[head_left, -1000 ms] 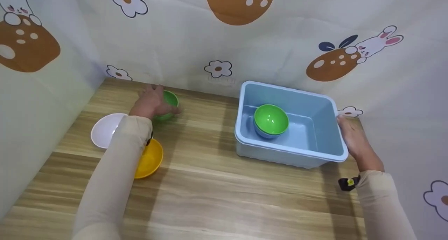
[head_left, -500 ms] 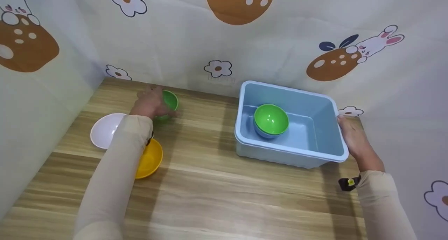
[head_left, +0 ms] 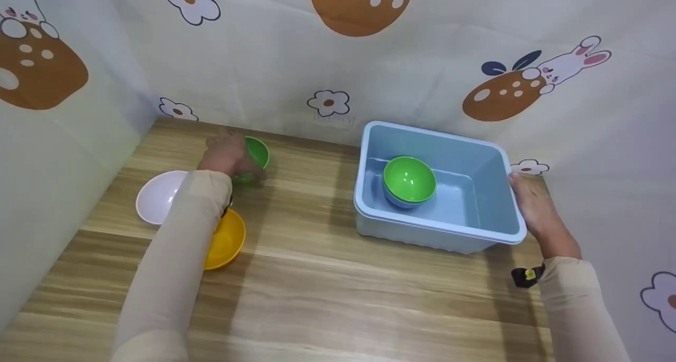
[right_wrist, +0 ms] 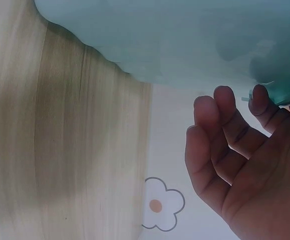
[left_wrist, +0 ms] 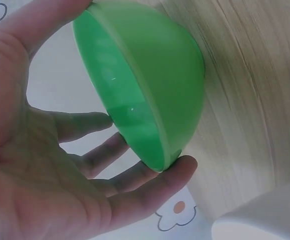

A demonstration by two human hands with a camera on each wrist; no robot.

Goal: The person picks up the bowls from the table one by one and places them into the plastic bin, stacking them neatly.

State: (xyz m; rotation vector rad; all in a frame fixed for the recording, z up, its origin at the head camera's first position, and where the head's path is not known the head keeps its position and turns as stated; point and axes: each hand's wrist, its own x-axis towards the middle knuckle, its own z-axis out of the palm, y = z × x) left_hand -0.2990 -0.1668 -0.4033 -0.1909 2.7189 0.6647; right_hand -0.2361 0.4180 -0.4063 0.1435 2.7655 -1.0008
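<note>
At the far left of the table, my left hand (head_left: 227, 153) spans a green bowl (head_left: 257, 153), partly covering it. In the left wrist view, the fingers (left_wrist: 135, 197) and thumb reach to opposite sides of the rim of this bowl (left_wrist: 154, 75). My right hand (head_left: 533, 206) holds the right end of a light blue plastic bin (head_left: 433, 230), thumb up at the rim. From the right wrist, loosely bent fingers (right_wrist: 199, 150) show under the rim beside the wall of the bin (right_wrist: 149, 40). Inside the bin, another green bowl (head_left: 409, 179) sits nested in a blue bowl (head_left: 404, 203).
A white bowl (head_left: 158, 198) and a yellow bowl (head_left: 227, 240) stand near the left forearm, which partly hides them. The wooden table (head_left: 327, 298) meets a patterned cloth (head_left: 264, 61) at the back and sides.
My left thumb and fingers have drawn in closer around the green bowl. The right hand and the bin have stayed in place.
</note>
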